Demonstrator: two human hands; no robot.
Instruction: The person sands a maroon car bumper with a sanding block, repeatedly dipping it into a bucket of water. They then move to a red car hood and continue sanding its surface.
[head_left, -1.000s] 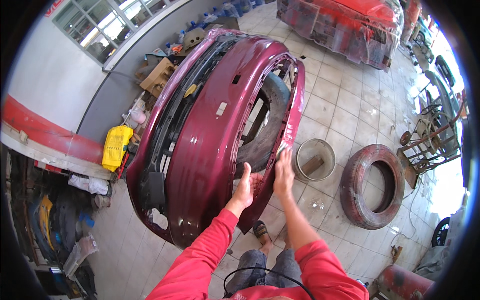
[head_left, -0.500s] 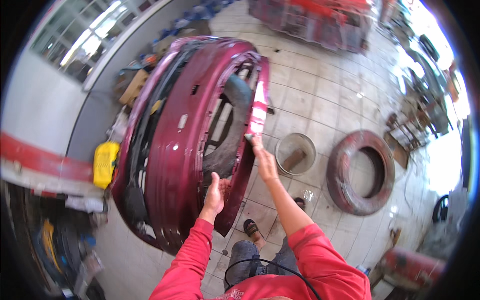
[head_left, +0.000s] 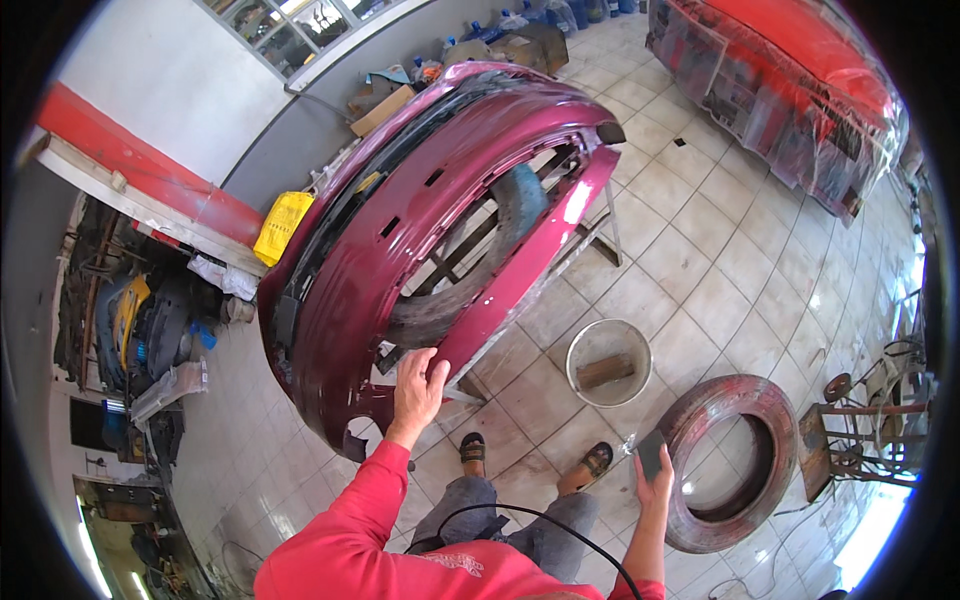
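A dark red car bumper (head_left: 335, 300) stretches diagonally from near left to the far middle, shiny along its right strip. My left hand (head_left: 415, 395) grips the edge at its near end, fingers bent over it and thumb to the right. Off to the right, my right hand (head_left: 655, 487) is held away from the bumper, over the floor beside a tire. It holds a flat, dark grey rectangular sanding pad (head_left: 651, 455) between thumb and fingers. A worn tire (head_left: 470, 290) shows through the bumper's opening.
A bucket (head_left: 571, 350) with a brown block (head_left: 606, 371) in it stands right of the bumper. A reddish tire (head_left: 683, 450) lies near my right hand. Metal stand legs (head_left: 608, 235) show under the bumper. A plastic-draped red car (head_left: 790, 90) stands far right; a yellow bag (head_left: 283, 228) lies left.
My right hand has left the bumper's right strip and swung right and nearer me with the pad. My left hand remains at the near edge. The view has turned.
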